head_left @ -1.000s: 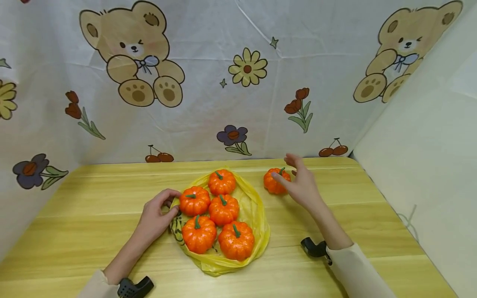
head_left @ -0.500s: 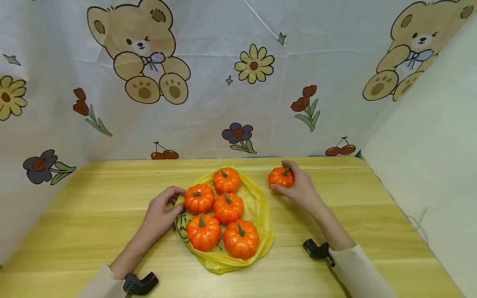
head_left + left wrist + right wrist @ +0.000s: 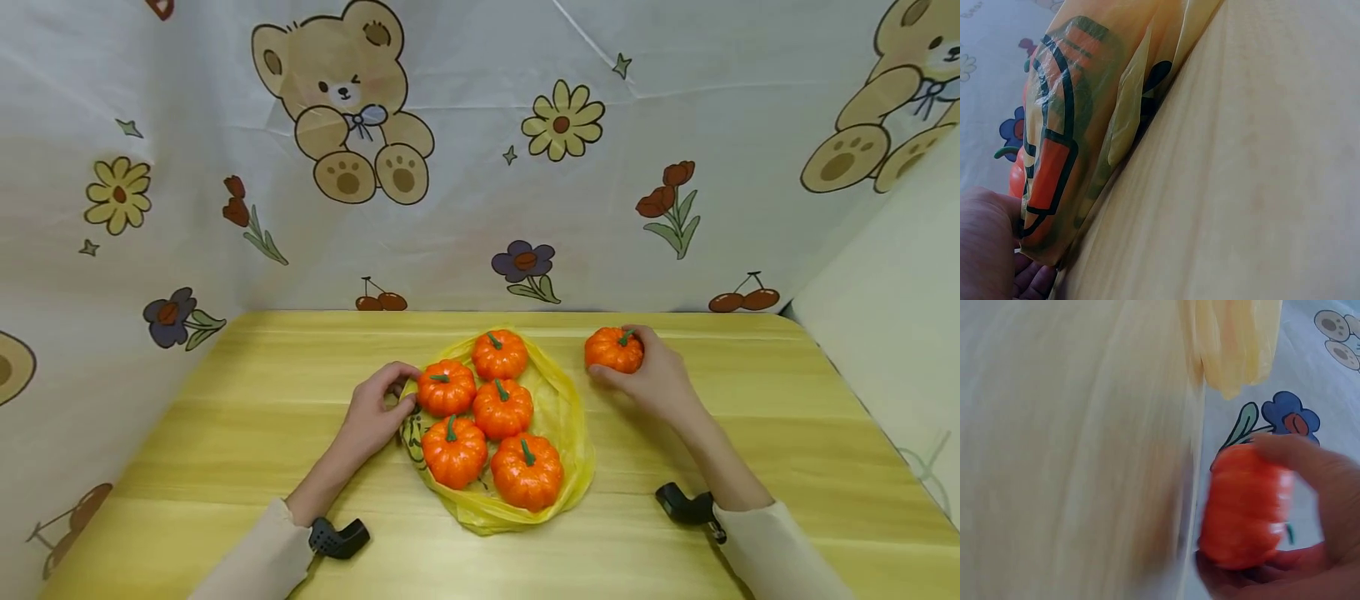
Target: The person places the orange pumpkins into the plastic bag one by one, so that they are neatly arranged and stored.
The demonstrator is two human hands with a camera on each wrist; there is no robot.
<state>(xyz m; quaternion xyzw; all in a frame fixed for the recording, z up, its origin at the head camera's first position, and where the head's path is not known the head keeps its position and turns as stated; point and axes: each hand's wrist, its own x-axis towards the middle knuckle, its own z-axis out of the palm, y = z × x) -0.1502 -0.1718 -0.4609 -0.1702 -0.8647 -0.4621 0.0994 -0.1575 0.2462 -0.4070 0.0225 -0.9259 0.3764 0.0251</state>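
Observation:
My right hand (image 3: pixel 660 379) grips a small orange pumpkin (image 3: pixel 613 350) with a green stem, thumb on the near side and fingers behind it. In the right wrist view this pumpkin (image 3: pixel 1244 506) is blurred; whether it touches the table I cannot tell. A yellow plastic bag (image 3: pixel 564 408) lies spread open mid-table, with several like pumpkins (image 3: pixel 503 409) inside. My left hand (image 3: pixel 377 410) pinches the bag's left edge. From the left wrist, the bag's printed side (image 3: pixel 1094 81) shows, with the thumb on one face and curled fingers (image 3: pixel 1038 281) partly hidden below.
The wood-grain table (image 3: pixel 247 433) carries all of this. Behind it hangs a white cloth (image 3: pixel 465 208) printed with bears and flowers, and a pale wall (image 3: pixel 885 333) borders the right side. Black wrist cameras (image 3: pixel 339 537) sit at both sleeves.
My right hand came down around the lone pumpkin and its fingers closed on it. The left hand stays at the bag's edge. The head view has turned left.

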